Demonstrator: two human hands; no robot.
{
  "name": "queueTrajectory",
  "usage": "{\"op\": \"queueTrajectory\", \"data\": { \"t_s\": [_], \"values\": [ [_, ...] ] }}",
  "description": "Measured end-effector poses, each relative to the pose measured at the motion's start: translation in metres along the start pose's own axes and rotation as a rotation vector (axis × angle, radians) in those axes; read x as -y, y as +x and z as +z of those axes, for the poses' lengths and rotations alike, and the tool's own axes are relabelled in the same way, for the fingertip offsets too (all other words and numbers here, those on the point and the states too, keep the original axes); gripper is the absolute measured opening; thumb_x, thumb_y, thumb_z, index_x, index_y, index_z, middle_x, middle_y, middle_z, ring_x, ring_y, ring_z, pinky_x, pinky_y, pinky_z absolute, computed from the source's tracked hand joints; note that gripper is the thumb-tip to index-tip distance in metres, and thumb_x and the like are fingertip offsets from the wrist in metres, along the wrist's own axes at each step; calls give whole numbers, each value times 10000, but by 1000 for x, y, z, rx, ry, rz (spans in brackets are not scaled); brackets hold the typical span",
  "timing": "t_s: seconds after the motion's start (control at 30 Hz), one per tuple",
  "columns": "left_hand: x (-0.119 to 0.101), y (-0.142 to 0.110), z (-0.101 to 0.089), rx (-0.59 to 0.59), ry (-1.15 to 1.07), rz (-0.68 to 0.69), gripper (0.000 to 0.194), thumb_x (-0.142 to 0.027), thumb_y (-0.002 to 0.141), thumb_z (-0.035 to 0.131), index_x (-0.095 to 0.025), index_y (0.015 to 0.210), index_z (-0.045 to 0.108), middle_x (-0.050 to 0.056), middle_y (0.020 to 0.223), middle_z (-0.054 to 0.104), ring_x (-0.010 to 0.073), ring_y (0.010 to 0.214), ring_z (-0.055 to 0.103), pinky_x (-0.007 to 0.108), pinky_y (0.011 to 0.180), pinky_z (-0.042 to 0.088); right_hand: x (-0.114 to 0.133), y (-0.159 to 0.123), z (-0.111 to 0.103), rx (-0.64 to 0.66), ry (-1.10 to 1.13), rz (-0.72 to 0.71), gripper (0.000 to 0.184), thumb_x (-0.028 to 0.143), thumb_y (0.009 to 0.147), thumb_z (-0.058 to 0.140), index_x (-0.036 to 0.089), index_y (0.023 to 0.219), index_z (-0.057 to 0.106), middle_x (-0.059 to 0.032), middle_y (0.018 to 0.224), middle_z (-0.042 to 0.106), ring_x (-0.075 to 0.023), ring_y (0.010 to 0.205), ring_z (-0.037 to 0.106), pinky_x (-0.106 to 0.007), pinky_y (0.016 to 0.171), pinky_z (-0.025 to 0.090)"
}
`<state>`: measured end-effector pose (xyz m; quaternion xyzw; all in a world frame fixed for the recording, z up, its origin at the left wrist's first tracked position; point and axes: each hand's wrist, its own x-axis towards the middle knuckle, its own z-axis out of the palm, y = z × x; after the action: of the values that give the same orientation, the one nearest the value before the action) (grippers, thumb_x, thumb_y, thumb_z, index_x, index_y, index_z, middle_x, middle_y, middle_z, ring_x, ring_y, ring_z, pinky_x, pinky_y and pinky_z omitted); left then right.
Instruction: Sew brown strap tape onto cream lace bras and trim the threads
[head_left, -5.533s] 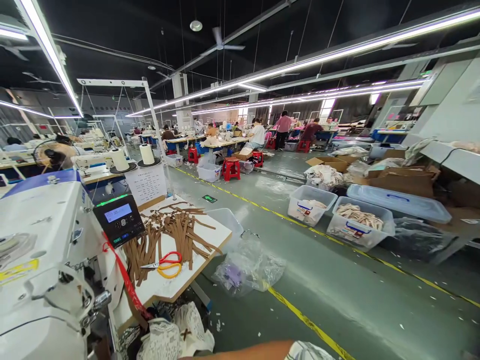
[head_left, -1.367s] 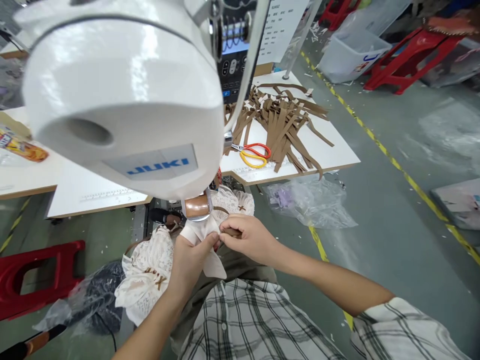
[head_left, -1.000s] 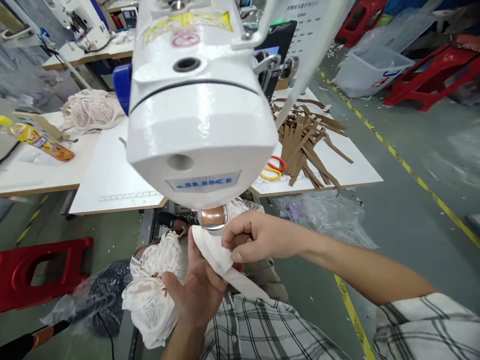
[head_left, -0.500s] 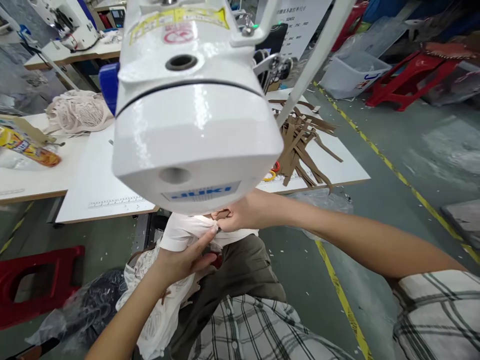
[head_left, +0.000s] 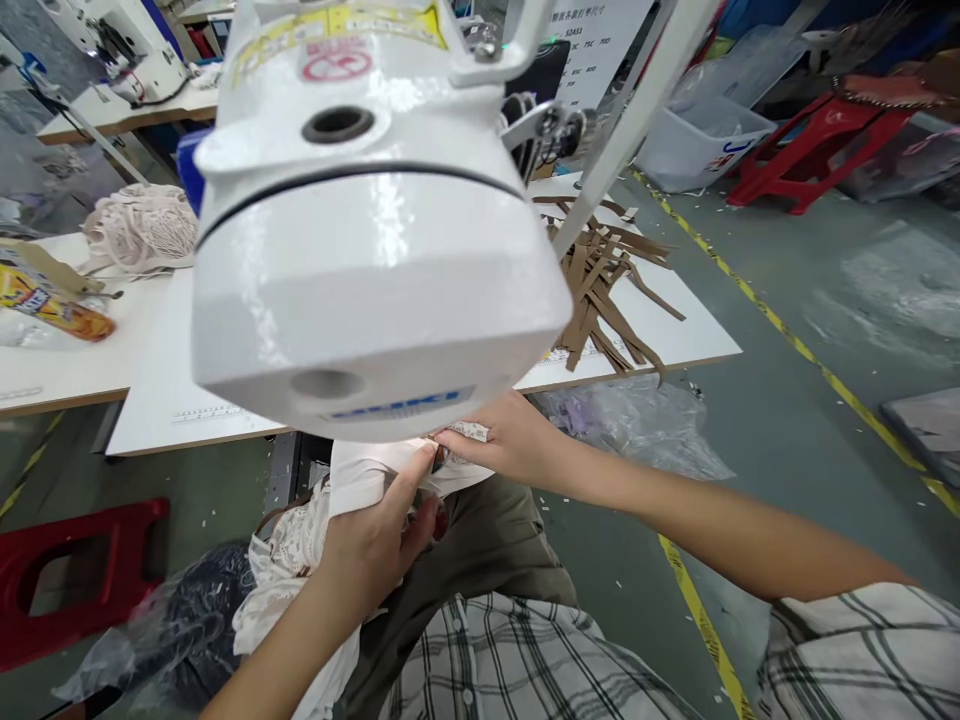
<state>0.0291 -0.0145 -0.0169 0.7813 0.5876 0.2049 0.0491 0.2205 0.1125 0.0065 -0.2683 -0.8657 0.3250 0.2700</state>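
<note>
Just below the white head of the sewing machine point(head_left: 382, 290), both hands are on a piece of white fabric point(head_left: 364, 472). My left hand point(head_left: 386, 535) pinches its near edge between thumb and fingers. My right hand point(head_left: 506, 440) grips the fabric from the right, its fingertips close to the left hand's and partly covered by the machine head. The needle area is hidden. A bundle of white lacy fabric point(head_left: 289, 570) hangs from my lap, below the left forearm.
Brown fabric strips point(head_left: 600, 290) lie in a pile on the white table point(head_left: 697, 325). On the left are a snack packet point(head_left: 56, 300) and a heap of cream fabric point(head_left: 142, 228). A red stool point(head_left: 75, 570) stands low left. Clear plastic point(head_left: 645, 425) lies beyond my right arm.
My right hand has opened its curled fist into straighter fingers on the fabric. The left hand stays at the edge. The view has shifted, and the machine head looks nearer.
</note>
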Motion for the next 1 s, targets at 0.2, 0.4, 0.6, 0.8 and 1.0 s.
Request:
{"op": "queueTrajectory", "data": {
  "t_s": [0.2,0.4,0.6,0.8,1.0],
  "values": [
    [-12,0,4,-45,93,-41,590,-257,890,594,-261,1460,442,84,1053,717,233,916,678,253,722,509,0,2,0,-41,45,3,104,181,875,612,209,860,711,-43,984,684,-209,1034,596,-362,955,449],
    [-16,2,-5,-12,188,-66,506,-299,931,538,-261,1431,472,25,847,729,121,498,572,223,426,345,-12,-19,17,-270,-146,-318,237,121,930,513,218,1072,675,-53,1037,712,-172,1022,618,-336,918,479],
    [9,3,-24,115,45,98,480,-278,953,502,-279,1431,461,-9,819,724,80,445,525,186,471,389,-14,-17,15,-373,-369,-452,226,107,871,613,256,1018,697,3,895,735,-183,964,613,-341,884,457],
    [7,8,-22,39,142,110,459,-221,930,513,-273,1386,531,34,885,735,135,610,631,214,607,477,-15,-31,22,-240,22,-43,267,189,955,479,255,1139,661,-19,782,618,-141,680,576,-273,644,476],
    [-16,6,-12,94,157,-153,481,-291,928,539,-300,1407,490,12,872,746,152,602,651,218,521,437,-25,1,42,-294,401,326,397,381,922,534,226,1288,518,-56,962,622,-162,661,571,-311,617,519]
  ]
}}
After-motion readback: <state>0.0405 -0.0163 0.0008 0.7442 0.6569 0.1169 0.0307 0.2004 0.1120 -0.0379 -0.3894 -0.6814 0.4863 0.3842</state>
